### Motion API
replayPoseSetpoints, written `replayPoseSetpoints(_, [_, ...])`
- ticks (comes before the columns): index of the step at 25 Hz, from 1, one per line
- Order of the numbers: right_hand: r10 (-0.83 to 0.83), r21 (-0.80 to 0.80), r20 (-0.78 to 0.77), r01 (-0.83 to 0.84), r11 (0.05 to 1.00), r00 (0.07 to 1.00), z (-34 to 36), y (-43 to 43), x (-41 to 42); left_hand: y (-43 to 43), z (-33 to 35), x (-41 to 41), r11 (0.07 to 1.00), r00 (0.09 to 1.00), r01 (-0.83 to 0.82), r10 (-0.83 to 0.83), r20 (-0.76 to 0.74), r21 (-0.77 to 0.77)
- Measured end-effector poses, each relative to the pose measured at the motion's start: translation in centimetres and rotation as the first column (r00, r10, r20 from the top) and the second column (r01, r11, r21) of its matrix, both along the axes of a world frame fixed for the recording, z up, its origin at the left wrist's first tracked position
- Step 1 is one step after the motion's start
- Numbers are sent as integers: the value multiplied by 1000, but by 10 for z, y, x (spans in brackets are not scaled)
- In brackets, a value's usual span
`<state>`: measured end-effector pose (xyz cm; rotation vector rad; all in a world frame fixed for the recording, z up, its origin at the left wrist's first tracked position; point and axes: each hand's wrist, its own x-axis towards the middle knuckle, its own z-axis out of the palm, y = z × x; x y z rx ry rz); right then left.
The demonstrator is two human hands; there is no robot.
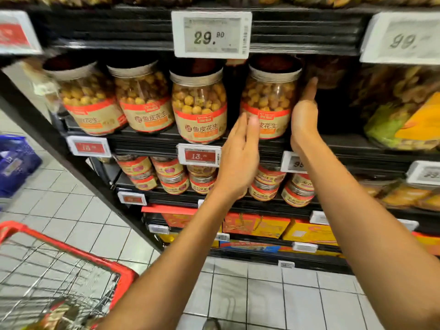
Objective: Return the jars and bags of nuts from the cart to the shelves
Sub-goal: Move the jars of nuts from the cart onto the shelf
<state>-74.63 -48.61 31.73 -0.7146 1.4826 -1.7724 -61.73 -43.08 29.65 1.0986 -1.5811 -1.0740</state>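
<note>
Several clear jars of coated peanuts with red and beige labels stand in a row on the black shelf (147, 142). The rightmost jar (270, 96) stands upright on the shelf between my hands. My left hand (239, 153) is flat with its fingers straight, just in front of the jar's lower left side. My right hand (304, 110) is flat too, its palm beside the jar's right side; whether it touches is unclear. Neither hand grips anything. The red-rimmed wire cart (71, 252) is at the lower left, with a bag of nuts (56, 315) blurred inside.
Small red-labelled jars (171, 177) fill the shelf below, with orange gift boxes (257, 226) lower down. Bags of dried fruit (402, 120) lie right of the jar, past a dark gap. A blue basket (14, 163) sits at the far left on the tiled floor.
</note>
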Motion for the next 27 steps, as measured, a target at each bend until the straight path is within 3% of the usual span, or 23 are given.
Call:
replayPoseSetpoints(6, [161,-84,168,-149,985,972,-5,2,1,-3,-5,4,998,997,-52,53,-58,19])
replayPoseSetpoints(13, [290,-129,93,-277,952,953,-15,10,29,-5,-12,30,999,998,-33,34,-59,13])
replayPoseSetpoints(16, [135,-108,9,-133,985,991,-10,18,38,-2,-8,49,999,995,-42,39,-89,-24])
replayPoseSetpoints(18, [-112,-162,-164,85,983,980,-15,38,57,2,-16,78,987,980,-156,148,-136,-48])
replayPoseSetpoints(19, [-149,-247,-281,78,966,948,-19,54,75,3,-20,97,973,962,-226,218,-163,-36])
replayPoseSetpoints(21, [-66,-361,-521,-149,921,851,-28,74,117,-2,-28,133,931,914,-365,361,-184,7])
replayPoseSetpoints(23, [197,-243,-625,-428,870,756,-33,69,163,-17,-27,166,883,873,-470,468,-138,20])
replayPoseSetpoints(25, [455,-19,-544,-552,833,705,-27,46,197,-34,-21,183,871,866,-492,489,-101,-1])
replayPoseSetpoints(27, [460,79,-455,-480,874,762,-24,21,206,-46,-18,189,887,883,-461,456,-109,-28])
